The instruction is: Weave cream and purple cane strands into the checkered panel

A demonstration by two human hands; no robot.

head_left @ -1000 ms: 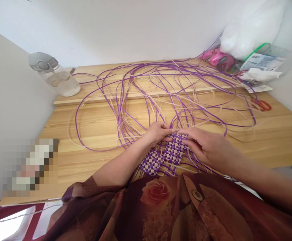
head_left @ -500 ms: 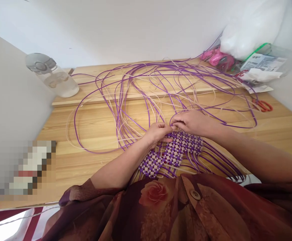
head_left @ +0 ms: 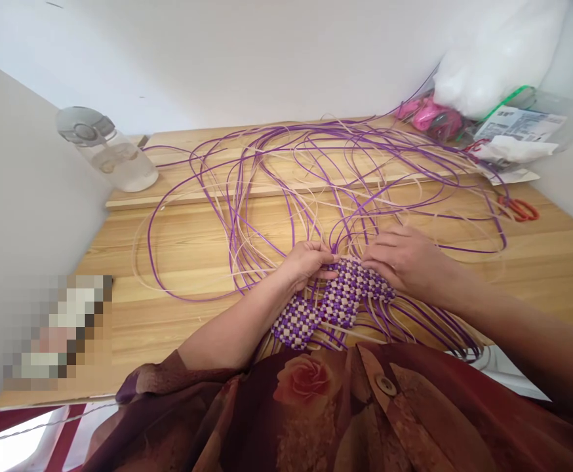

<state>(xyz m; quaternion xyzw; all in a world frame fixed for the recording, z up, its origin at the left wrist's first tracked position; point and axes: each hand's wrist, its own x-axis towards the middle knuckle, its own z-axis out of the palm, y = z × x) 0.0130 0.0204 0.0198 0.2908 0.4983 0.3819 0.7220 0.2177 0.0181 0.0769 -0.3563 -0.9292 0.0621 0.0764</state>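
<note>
A purple and beige checkered woven piece (head_left: 343, 298) lies at the front of the table, close to my shirt. My left hand (head_left: 311, 262) pinches its upper left edge between thumb and fingers. At the upper right edge, my right hand (head_left: 398, 257) has its fingers bent together against the weave. Whether a single strand is between those fingertips is hidden. Long purple and beige strands (head_left: 240, 190) run from the far edge and loop over the table. More strands (head_left: 429, 318) stick out of the right side toward my body.
A clear water bottle (head_left: 129, 164) with a grey lid stands at the back left. Orange-handled scissors (head_left: 522, 210) lie at the right. Plastic bags (head_left: 483, 65) and a pink bundle (head_left: 429, 117) fill the back right corner. A raised wooden ledge (head_left: 178, 195) crosses the back.
My right hand has moved right along the woven piece's upper edge, away from my left hand's fingertips. My left hand keeps its pinch in about the same place.
</note>
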